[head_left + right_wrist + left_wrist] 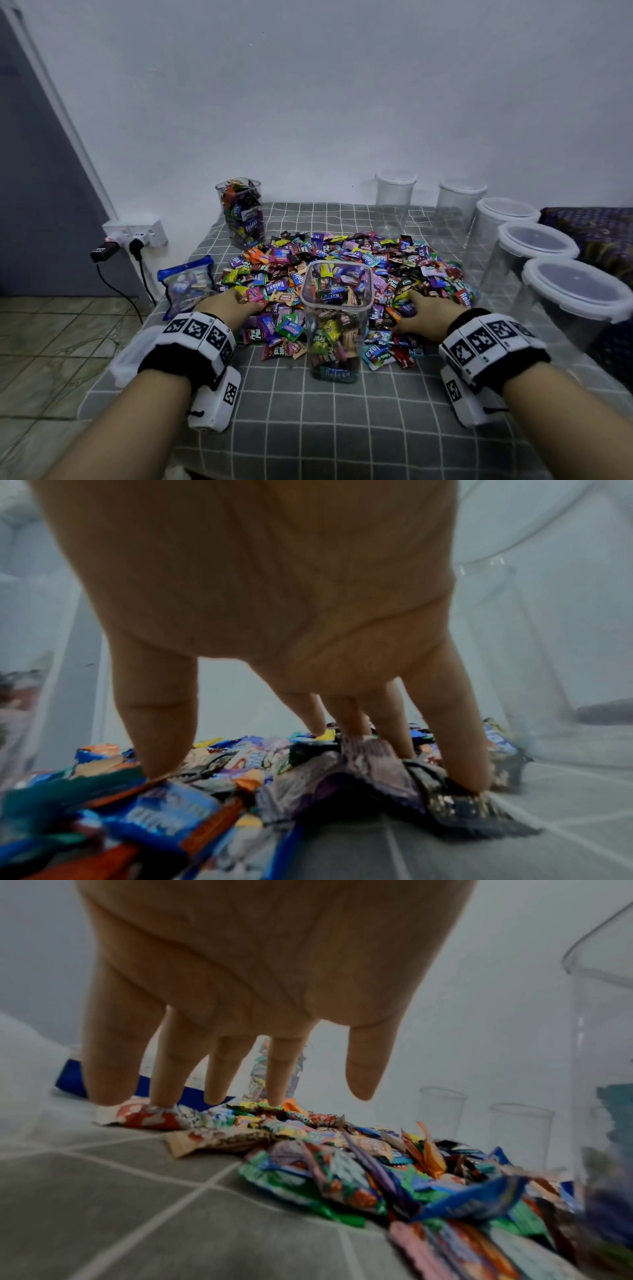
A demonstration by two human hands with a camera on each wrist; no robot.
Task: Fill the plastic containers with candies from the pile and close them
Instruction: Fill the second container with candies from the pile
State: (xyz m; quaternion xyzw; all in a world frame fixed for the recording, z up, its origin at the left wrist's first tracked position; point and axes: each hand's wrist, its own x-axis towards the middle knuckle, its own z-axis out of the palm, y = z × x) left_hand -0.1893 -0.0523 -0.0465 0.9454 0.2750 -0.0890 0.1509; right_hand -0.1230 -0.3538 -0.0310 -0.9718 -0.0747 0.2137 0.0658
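A clear, lidless plastic container, nearly full of wrapped candies, stands at the near edge of the candy pile. My left hand lies on the pile just left of it; in the left wrist view its fingers are straight and spread, tips touching wrappers. To the container's right my right hand reaches into the pile. There its spread fingers press down onto candies, holding none that I can see.
A second filled, lidless container stands at the back left. Several empty lidded containers line the right side. A blue zip bag lies at the left edge of the checked cloth. Plugs hang from a wall socket.
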